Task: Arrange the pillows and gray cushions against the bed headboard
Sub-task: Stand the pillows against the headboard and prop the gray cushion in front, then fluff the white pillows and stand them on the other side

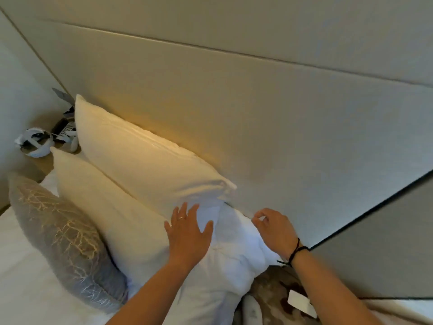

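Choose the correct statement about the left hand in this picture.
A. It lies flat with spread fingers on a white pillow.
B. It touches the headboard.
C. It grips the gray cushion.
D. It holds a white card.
A: the left hand lies with its fingers straight and spread on the white pillow, apart from the gray cushion and the headboard.

Two plain white rectangular fabric pillows (150,160) (105,207) are recorded, tinted warm yellow by lamplight. One gray oval cushion (58,242) is patterned with gold branching veins. The padded headboard (257,113) is listed as beige; the bed sheet (28,289) as white. A black cord bracelet (296,252) is noted.
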The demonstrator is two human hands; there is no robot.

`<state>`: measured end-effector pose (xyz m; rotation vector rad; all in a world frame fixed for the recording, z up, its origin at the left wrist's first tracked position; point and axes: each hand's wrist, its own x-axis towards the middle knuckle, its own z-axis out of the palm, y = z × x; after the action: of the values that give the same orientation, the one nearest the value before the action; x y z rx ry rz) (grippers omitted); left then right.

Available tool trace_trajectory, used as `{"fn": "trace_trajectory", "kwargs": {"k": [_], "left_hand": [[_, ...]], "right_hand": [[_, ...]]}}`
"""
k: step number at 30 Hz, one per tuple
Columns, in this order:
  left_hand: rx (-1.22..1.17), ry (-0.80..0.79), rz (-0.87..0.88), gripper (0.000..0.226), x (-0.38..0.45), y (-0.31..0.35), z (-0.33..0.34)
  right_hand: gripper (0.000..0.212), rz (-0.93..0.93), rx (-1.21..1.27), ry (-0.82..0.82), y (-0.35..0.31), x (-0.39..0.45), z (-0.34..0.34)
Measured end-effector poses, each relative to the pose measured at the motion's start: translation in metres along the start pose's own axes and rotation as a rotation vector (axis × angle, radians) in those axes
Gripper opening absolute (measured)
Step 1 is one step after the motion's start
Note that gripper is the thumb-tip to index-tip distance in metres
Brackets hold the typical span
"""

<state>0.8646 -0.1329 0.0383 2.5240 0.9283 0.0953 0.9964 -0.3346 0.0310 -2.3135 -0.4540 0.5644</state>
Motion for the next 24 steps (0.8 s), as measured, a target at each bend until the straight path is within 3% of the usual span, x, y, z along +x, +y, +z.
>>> {"fn": "trace_trajectory", "kwargs": {"k": [3, 6, 14, 19, 24], "left_hand": [[-0.15, -0.239, 0.221, 0.043, -0.008, 0.03, 0.025], [-0.142, -0.511, 0.41, 0.025, -0.03, 0.061, 0.056], [-0.089, -0.899, 0.926, 0.018, -0.195, 0.165, 0.117], [-0.004, -1.031, 1.208, 0.025, -0.316, 0.197, 0.121], [0.039, -1.096, 1.34, 0.031, -0.418, 0.207, 0.13]], "right_hand": [[0.016, 0.237, 0.051, 0.076, 0.05, -0.064, -0.002], [0.014, 0.45, 0.072, 0.241, 0.093, -0.153, -0.012], [0.016, 0.965, 0.142, 0.69, 0.149, -0.42, -0.015], [0.02, 1.137, 0.253, 0.932, 0.152, -0.538, 0.028], [0.021, 1.236, 0.329, 1.116, 0.165, -0.641, 0.057]]}}
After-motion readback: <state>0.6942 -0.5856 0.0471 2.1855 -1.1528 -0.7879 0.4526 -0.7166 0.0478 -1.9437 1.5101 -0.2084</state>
